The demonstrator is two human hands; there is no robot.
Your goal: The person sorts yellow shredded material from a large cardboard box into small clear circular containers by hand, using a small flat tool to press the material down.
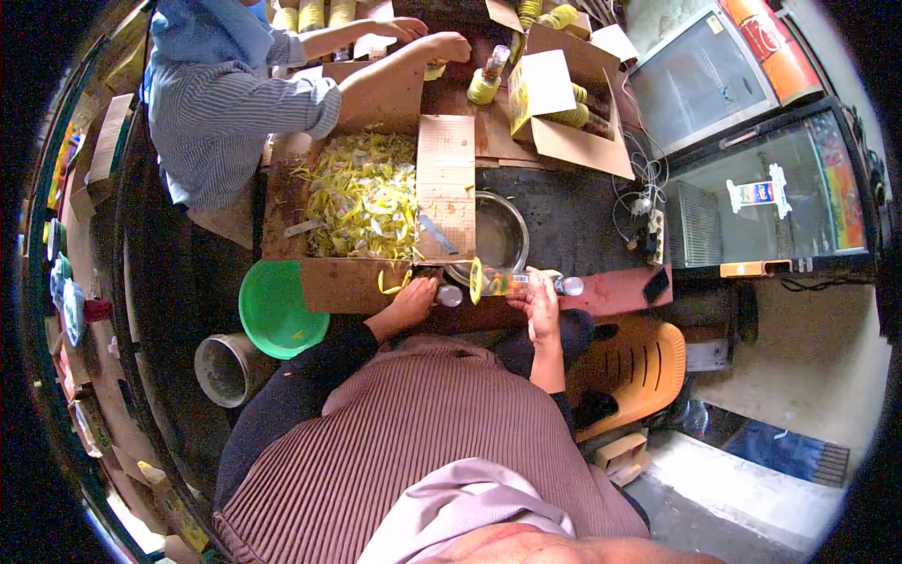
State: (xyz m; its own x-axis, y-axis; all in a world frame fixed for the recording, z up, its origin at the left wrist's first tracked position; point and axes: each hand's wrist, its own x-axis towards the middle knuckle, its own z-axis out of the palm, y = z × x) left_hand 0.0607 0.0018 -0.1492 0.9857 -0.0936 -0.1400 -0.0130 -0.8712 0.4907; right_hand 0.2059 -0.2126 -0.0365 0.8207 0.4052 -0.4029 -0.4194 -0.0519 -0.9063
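My right hand [541, 304] is closed around a clear glass bottle [509, 283] with colored contents, lying sideways over the rim of a round metal basin [525, 233]. A yellow piece stands at the bottle's left end. My left hand [417, 297] is at the near edge of an open cardboard box [352, 278] and touches something dark there; a pale round end [449, 295] shows beside its fingers. Whether my left hand grips it is unclear. The box holds a heap of yellow-green strips [366, 190], with two flat metallic strips at its sides.
A co-worker's striped sleeve [239, 113] and hands reach across behind the box. A green plastic basin [264, 310] and a grey bucket [225, 370] stand at left. Another carton [581, 148] holds yellow-wrapped bottles. A power strip [656, 236], cables and a phone [655, 284] lie at right.
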